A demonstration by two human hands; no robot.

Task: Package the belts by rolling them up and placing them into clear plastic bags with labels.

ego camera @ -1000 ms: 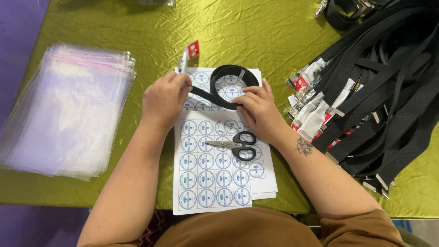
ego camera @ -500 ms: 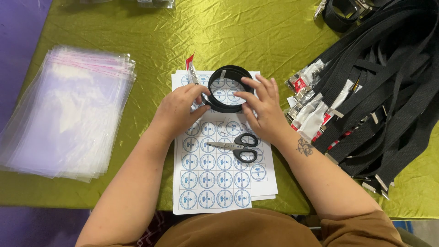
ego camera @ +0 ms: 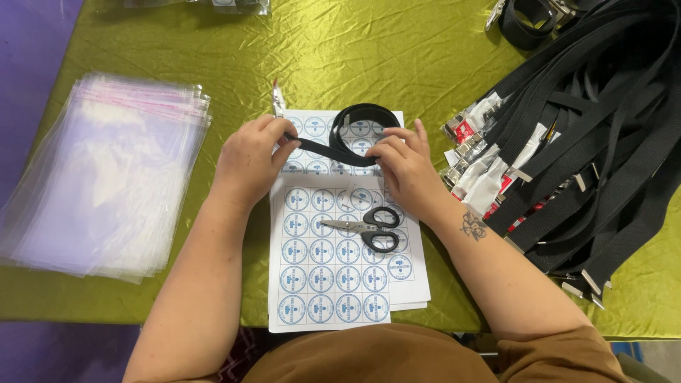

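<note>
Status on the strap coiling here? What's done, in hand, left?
Done: a few bagged items seem to lie at the far edge, too cropped to be sure. In hand: the left hand and right hand are winding one black strap into a coil over the sticker sheets; scissors lie idle. Left: a large pile of loose straps, and the stack of clear bags looks full.

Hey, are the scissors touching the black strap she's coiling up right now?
Apart. In the head view the scissors lie flat on the sticker sheet, nearer the person, while the black strap sits farther up between both hands, with a row of stickers showing between them.
</note>
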